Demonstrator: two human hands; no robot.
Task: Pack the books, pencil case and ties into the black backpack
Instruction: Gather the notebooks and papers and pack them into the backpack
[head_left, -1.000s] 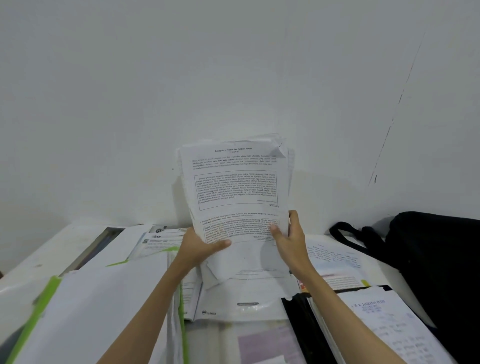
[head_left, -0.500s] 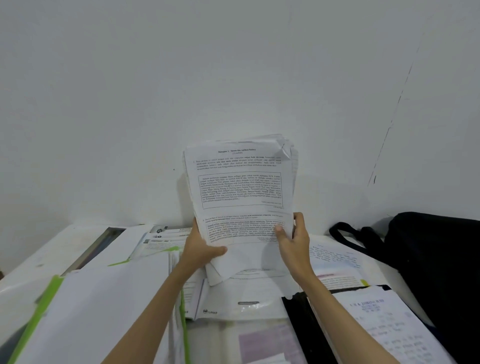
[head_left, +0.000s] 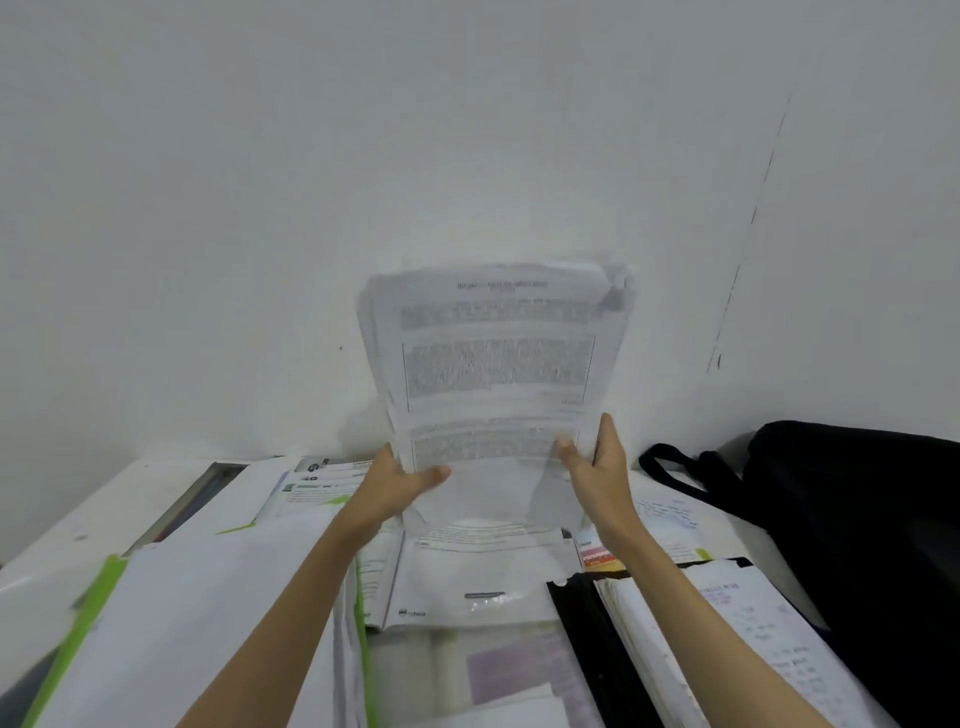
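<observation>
Holding stack of printed sheets (head_left: 493, 374) upright above counter (head_left: 62, 525), print blurred. Left hand (head_left: 397, 480) grips stack's lower left edge, thumb across front. Right hand (head_left: 597, 470) grips lower right edge, fingers behind. Black backpack (head_left: 857, 545) lies right of stack, against wall. Books and papers (head_left: 467, 582) spread below stack.

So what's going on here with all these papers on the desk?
A person holds a stack of printed papers upright with both hands, the left hand and right hand gripping its lower edges above a desk littered with books and sheets. The black backpack sits to the right against the wall. The papers are not in it yet.
</observation>
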